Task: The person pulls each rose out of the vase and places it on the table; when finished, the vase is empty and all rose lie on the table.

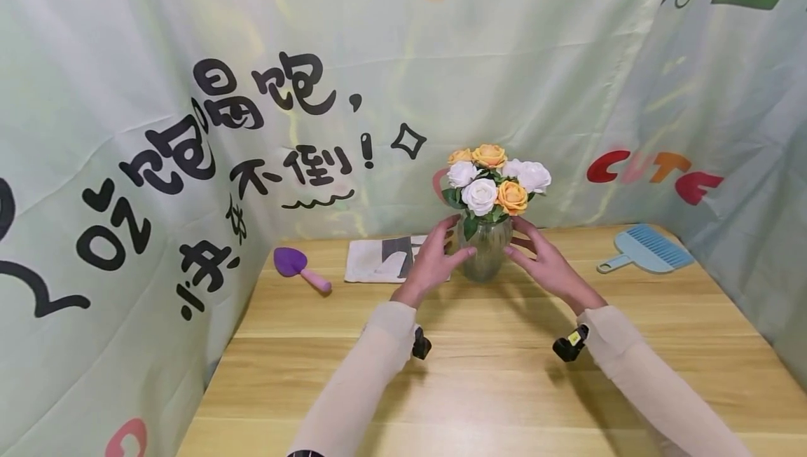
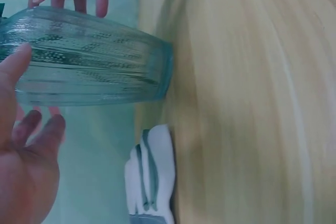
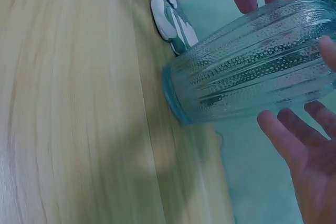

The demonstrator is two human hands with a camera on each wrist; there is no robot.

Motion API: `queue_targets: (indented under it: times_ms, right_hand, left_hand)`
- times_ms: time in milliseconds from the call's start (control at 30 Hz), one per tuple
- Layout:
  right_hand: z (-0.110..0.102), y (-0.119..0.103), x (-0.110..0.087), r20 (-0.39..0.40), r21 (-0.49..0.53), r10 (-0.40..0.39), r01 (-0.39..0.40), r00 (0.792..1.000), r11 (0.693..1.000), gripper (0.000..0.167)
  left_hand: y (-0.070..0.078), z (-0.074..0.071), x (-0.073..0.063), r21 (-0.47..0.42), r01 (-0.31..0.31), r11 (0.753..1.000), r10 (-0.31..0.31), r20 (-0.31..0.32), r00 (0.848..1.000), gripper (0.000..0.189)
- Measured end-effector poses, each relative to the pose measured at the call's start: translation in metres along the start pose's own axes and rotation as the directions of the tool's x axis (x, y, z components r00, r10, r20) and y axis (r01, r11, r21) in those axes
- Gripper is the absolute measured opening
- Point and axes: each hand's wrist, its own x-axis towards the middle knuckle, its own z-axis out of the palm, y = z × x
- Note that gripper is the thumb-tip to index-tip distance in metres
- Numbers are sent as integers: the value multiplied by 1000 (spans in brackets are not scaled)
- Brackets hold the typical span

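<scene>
A ribbed clear glass vase holds a bouquet of white and orange roses with green leaves. It stands upright near the back of the wooden table. My left hand is at the vase's left side, thumb in front and fingers spread behind. On the other side my right hand mirrors it, fingers loosely bent around the glass. In the left wrist view the left hand's fingers show just off the vase wall. The right wrist view likewise shows a gap between the right fingers and the glass.
A folded white and grey cloth lies left of the vase, partly behind the left hand. Farther left is a purple toy trowel with a pink handle. A light-blue ribbed dustpan-like tool lies at the right. Printed curtains hang behind the table.
</scene>
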Motion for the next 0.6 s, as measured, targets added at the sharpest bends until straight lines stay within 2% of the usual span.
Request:
queue_targets:
  times_ms: [167, 400, 600]
  right_hand:
    - [4, 4, 2, -31, 10, -6, 7, 999, 1000, 72]
    - [5, 4, -1, -43, 30, 10, -9, 999, 1000, 73]
    - [6, 0, -10, -46, 18, 14, -13, 999, 1000, 69]
  left_hand:
    - [-4, 5, 0, -104, 3, 995, -5, -19, 1000, 76]
    - [-6, 10, -4, -149, -13, 989, 5, -54, 999, 74]
    - [-7, 12, -13, -155, -18, 988, 8, -67, 998, 74]
